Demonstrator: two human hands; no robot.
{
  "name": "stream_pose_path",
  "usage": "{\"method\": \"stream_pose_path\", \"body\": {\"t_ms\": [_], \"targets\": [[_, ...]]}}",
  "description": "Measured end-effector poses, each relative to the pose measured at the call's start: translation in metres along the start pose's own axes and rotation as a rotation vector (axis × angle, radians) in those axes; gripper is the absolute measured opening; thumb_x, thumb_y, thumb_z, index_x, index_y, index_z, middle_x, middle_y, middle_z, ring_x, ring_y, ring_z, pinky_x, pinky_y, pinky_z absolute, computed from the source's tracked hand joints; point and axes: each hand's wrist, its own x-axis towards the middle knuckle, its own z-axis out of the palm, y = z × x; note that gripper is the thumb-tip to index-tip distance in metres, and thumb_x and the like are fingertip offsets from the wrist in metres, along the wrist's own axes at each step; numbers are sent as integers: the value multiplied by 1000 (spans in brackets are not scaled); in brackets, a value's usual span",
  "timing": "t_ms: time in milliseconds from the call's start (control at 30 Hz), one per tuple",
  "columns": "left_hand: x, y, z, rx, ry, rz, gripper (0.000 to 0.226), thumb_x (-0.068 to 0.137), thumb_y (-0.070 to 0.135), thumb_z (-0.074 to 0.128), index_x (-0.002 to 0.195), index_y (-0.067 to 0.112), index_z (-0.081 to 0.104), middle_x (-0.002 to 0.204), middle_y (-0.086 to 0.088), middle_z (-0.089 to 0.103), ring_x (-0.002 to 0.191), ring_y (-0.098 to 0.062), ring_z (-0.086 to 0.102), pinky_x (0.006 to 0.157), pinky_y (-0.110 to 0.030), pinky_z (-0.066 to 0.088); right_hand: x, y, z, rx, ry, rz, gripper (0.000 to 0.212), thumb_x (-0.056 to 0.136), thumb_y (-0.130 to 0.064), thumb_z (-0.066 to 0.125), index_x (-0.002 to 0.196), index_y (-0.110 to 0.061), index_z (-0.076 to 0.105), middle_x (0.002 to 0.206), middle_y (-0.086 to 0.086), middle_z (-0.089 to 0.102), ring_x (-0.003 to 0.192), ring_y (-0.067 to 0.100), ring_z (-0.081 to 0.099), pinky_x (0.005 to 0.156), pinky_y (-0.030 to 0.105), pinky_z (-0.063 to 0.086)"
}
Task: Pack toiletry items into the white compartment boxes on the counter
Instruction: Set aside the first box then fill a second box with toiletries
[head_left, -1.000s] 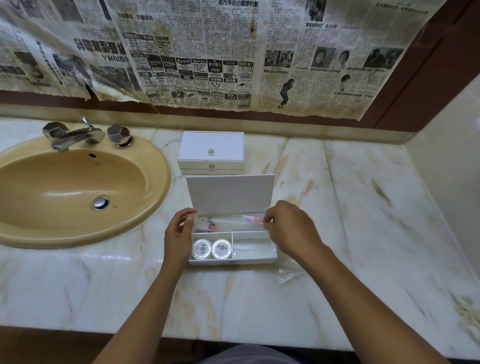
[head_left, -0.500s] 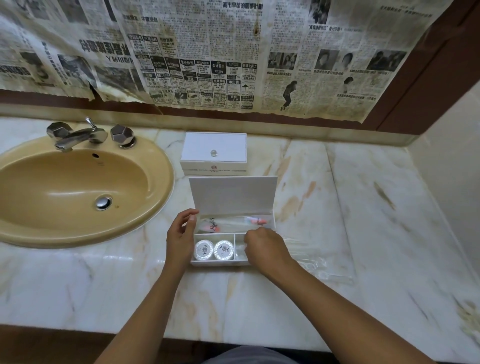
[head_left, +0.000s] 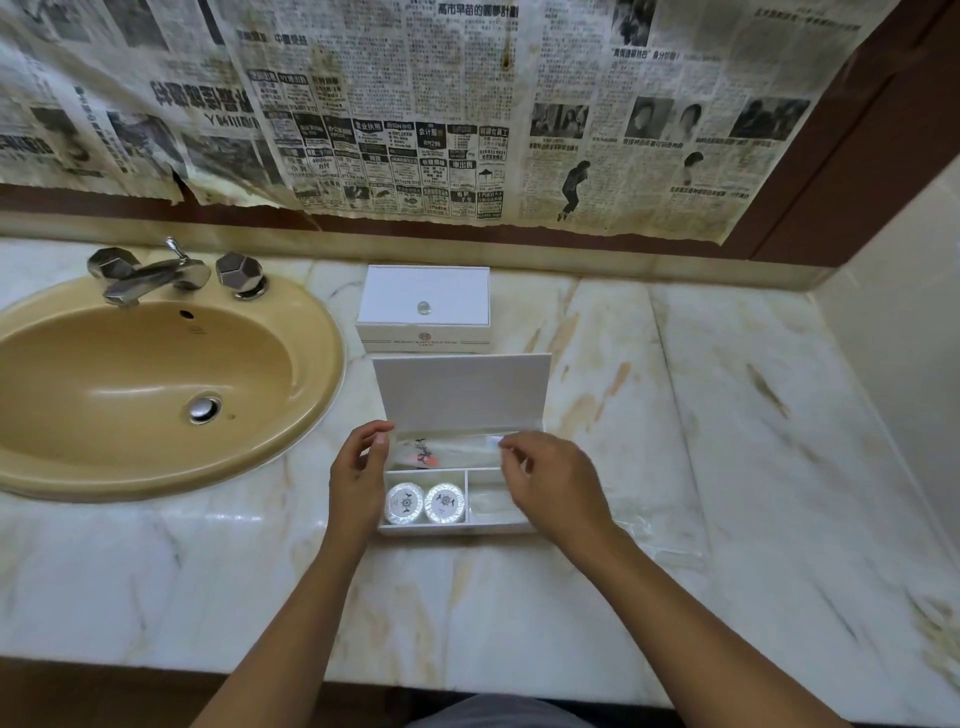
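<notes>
An open white compartment box (head_left: 457, 529) stands on the marble counter with its lid (head_left: 462, 392) upright. Two round wrapped soaps (head_left: 425, 502) fill its front left compartment. A clear packet lies in the front right compartment (head_left: 488, 501). Along the long back compartment lies a clear toothbrush packet (head_left: 447, 449) with red and black marks. My left hand (head_left: 358, 478) curls round the box's left wall at the back corner. My right hand (head_left: 550, 483) hovers over the box's right side and pinches the packet's right end.
A second white box (head_left: 423, 304), closed, stands behind the open one. A tan sink (head_left: 145, 384) with a metal tap (head_left: 150, 273) fills the left. Clear plastic wrappers (head_left: 649, 525) lie on the counter right of the box. Newspaper covers the wall.
My right hand has moved from the front right compartment back to the right end of the back compartment's packet. My left hand has stayed at the box's left wall.
</notes>
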Motion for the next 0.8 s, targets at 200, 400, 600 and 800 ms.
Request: {"method": "stream_pose_path", "body": {"t_ms": [200, 400, 600, 800], "targets": [[0, 0, 0, -7, -6, 9, 16, 98, 10, 50, 102, 16, 64, 101, 13, 64, 86, 15, 57, 72, -2, 41, 7, 42, -12, -121, 109, 156, 21, 88, -10, 58, 103, -15, 72, 99, 4, 68, 91, 24, 62, 84, 36, 39], [0, -1, 0, -2, -2, 4, 16, 98, 10, 50, 102, 17, 64, 102, 12, 65, 87, 13, 57, 73, -3, 42, 5, 66, -9, -367, -346, 318, 38, 93, -14, 49, 130, -23, 56, 129, 3, 53, 119, 23, 47, 98, 36, 33], [0, -1, 0, 5, -1, 4, 15, 98, 11, 50, 104, 15, 64, 102, 11, 65, 85, 13, 57, 72, -3, 42, 2, 69, -4, -421, -373, 309, 41, 87, -2, 45, 121, -20, 60, 120, 3, 56, 113, 24, 47, 91, 34, 33], [1, -2, -1, 22, 1, 1, 16, 98, 11, 50, 105, 13, 65, 103, 8, 65, 87, 13, 57, 73, -2, 42, 3, 70, -7, -403, -310, 298, 38, 83, 2, 42, 109, -18, 61, 109, 0, 63, 105, 22, 50, 86, 33, 33]]}}
